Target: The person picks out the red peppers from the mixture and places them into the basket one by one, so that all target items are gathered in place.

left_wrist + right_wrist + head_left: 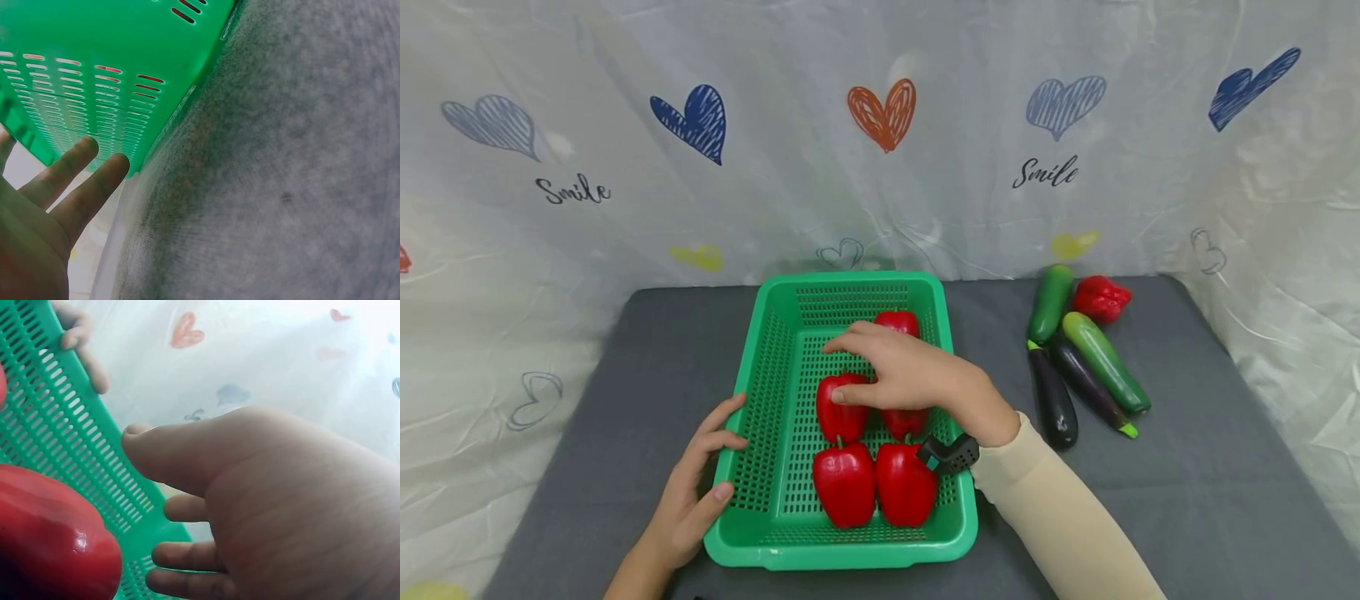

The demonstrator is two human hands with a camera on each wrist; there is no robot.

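Observation:
A green perforated plastic basket (pixel 778 533) holds several red bell peppers, among them a front-left pepper (pixel 844 487), a front-right pepper (pixel 906 492) and a middle-left pepper (pixel 835 417). My right hand (pixel 902 362) is over the basket, palm down with nothing in it. Its thumb overlaps the middle-left pepper in the head view, and it partly hides the back-right pepper (pixel 897 320) and the middle-right pepper (pixel 904 423). In the right wrist view, a pepper (pixel 59 534) shows beside the spread fingers. My left hand (pixel 688 492) rests its fingertips at the basket's left rim.
Right of the basket lie a wrinkled red pepper (pixel 1102 299), two green zucchini-like vegetables (pixel 1051 304) and two dark eggplants (pixel 1054 400). A grey cloth (pixel 647 375) covers the table. Behind it hangs a pale curtain (pixel 790 167) printed with hearts.

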